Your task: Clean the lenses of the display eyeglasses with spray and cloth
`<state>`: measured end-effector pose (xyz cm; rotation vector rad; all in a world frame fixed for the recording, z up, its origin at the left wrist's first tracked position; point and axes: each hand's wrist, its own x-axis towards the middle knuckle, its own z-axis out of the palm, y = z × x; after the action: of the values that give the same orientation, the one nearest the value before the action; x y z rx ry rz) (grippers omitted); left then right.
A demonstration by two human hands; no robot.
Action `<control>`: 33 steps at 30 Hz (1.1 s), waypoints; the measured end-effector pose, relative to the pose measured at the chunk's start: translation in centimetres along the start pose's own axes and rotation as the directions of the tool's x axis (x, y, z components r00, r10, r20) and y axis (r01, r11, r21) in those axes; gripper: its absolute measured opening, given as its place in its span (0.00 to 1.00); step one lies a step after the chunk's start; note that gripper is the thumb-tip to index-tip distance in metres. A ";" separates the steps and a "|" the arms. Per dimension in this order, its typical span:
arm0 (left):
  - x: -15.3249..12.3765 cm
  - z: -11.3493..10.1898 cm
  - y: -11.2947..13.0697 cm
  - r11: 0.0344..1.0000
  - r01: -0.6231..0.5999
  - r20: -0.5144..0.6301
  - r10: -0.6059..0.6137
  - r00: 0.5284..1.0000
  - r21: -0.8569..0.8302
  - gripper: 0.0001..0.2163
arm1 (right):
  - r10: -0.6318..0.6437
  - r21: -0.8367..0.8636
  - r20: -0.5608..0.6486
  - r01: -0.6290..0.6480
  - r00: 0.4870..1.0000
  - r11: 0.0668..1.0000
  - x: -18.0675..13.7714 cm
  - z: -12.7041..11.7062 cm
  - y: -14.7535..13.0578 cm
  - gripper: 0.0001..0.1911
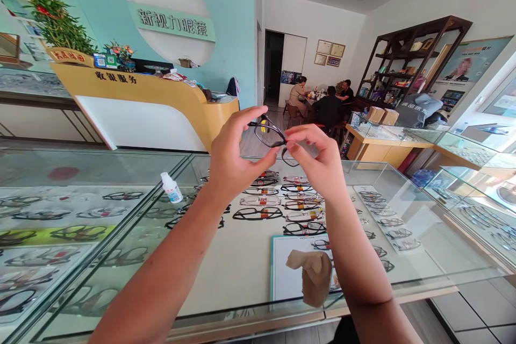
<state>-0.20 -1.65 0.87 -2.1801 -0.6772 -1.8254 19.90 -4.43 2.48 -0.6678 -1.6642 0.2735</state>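
Note:
A pair of dark-framed eyeglasses (267, 134) is held up over the glass counter between both hands. My left hand (236, 150) pinches one lens rim, thumb below and fingers above. My right hand (318, 158) closes on the frame near its middle, and its fingers hide part of the second lens. Below on the glass counter lies a crumpled brown cleaning cloth (316, 274), under my right forearm. A small white spray bottle (172, 189) stands on the glass to the left of my left forearm.
Rows of eyeglasses (258, 214) lie inside the glass display case (226, 279). A yellow and white cashier desk (153, 113) stands behind at left. Several people (328, 105) sit round a table at the back. More display cases (475, 145) line the right side.

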 end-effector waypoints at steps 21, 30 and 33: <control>0.2 0.8 -0.3 0.875 0.214 0.096 -0.192 0.977 -0.434 0.30 | 0.193 0.203 0.212 -0.237 0.958 0.950 0.0 0.4 0.9 0.10; -0.1 0.7 0.9 0.967 0.197 -0.151 -0.221 0.964 -0.159 0.22 | 0.118 0.068 0.100 -0.125 0.988 0.990 0.0 0.9 2.3 0.12; -0.2 0.3 2.2 0.971 0.236 -0.195 -0.240 0.951 -0.045 0.04 | 0.077 -0.016 0.018 -0.077 0.997 0.997 -0.1 1.1 2.4 0.11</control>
<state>1.08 -3.41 0.91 -1.9623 -0.9132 -2.1424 19.48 -2.36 0.94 -0.7438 -1.6622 0.3239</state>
